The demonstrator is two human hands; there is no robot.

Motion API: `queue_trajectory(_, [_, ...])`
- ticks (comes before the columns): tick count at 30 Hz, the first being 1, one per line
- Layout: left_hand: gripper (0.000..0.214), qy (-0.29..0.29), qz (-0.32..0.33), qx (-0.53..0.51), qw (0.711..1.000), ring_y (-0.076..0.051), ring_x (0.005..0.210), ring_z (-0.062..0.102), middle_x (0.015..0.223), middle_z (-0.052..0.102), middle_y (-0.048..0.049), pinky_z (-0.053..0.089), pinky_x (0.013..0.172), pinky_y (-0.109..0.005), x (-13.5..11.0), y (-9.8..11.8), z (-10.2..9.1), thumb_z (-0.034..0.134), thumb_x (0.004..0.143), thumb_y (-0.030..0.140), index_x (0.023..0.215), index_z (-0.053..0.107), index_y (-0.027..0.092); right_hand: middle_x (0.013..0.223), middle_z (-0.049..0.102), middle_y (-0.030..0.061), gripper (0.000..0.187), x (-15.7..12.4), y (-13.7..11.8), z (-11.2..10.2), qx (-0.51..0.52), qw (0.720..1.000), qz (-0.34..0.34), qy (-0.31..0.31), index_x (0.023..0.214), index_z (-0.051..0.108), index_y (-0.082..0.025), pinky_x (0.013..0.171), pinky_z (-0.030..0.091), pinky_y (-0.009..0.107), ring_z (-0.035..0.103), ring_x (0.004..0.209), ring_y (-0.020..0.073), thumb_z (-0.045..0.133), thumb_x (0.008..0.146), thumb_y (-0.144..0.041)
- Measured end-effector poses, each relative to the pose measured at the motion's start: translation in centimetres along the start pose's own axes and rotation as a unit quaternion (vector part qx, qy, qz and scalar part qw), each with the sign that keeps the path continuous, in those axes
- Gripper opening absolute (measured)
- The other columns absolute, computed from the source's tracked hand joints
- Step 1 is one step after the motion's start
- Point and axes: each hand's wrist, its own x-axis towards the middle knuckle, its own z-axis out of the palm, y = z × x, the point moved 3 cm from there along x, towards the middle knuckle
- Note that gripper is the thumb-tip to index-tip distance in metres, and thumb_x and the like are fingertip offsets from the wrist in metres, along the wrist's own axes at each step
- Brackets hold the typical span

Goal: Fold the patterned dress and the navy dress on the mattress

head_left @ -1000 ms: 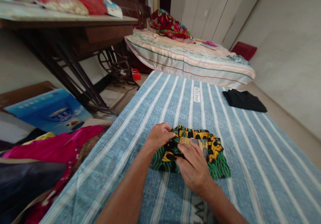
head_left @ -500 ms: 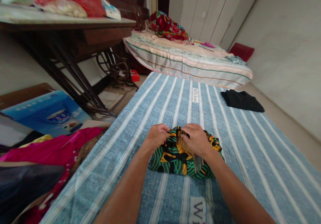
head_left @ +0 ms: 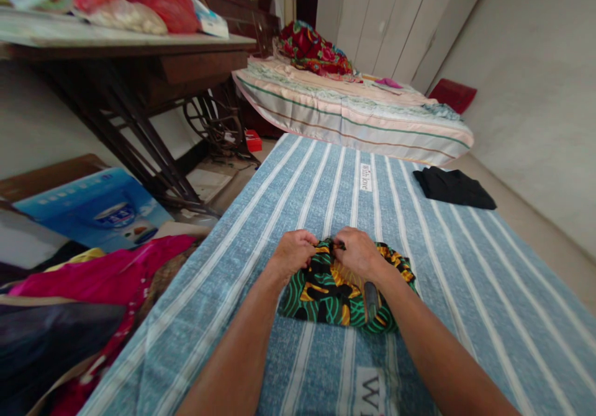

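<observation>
- Nearest us, white lettering patches mark the striped blue surface [head_left: 195,316]; one lies by its near edge, partly cut off, and another, reading "With love", sits towards its far edge.
- The patterned cloth [head_left: 326,292], green, black and yellow, lies flat on the near half of the surface, roughly midway between its left and right edges.
- Our left hand [head_left: 294,253] is narrow, thumb and fingers pinching the cloth's far left corner.
- Our right hand [head_left: 356,251] is narrow too, gripping the cloth's far edge just beside the left, its forearm crossing over the cloth's right part.
- Beyond the surface's left edge we see heaped clothes [head_left: 112,267], a bright pink piece on top, and a blue box [head_left: 107,208] behind them.
- A folded black cloth [head_left: 456,187] rests at the surface's far right corner.
- Past the far edge stands a bed [head_left: 326,108] bearing red floral bedding [head_left: 316,49].
</observation>
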Motion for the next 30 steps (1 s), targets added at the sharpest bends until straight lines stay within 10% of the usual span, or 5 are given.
queue_trajectory(16, [0.015, -0.021, 0.012, 0.039, 0.999, -0.007, 0.040, 0.044, 0.043, 0.046, 0.0077, 0.032, 0.041, -0.017, -0.2, 0.2, -0.5, 0.048, 0.060, 0.009, 0.069, 0.057, 0.017, 0.069, 0.062, 0.0002, 0.012, -2.5, 0.6, -1.0, 0.203, 0.963, -0.032, 0.174, 0.071, 0.063, -0.021, 0.067, 0.042, 0.026, 0.057, 0.068, 0.0150, 0.054, 0.078, -0.020])
queue_trajectory(30, [0.017, 0.028, 0.089, 0.245, 0.965, -0.015, 0.062, 0.059, 0.055, 0.061, 0.0019, 0.042, 0.055, -0.021, -0.4, 1.1, -0.5, 0.052, 0.058, 0.007, 0.058, 0.064, 0.020, 0.086, 0.069, 0.0013, 0.018, -2.5, 0.8, -0.6, 0.235, 0.953, -0.037, 0.187, 0.090, 0.066, -0.022, 0.077, 0.047, 0.029, 0.063, 0.081, 0.0168, 0.052, 0.079, -0.023])
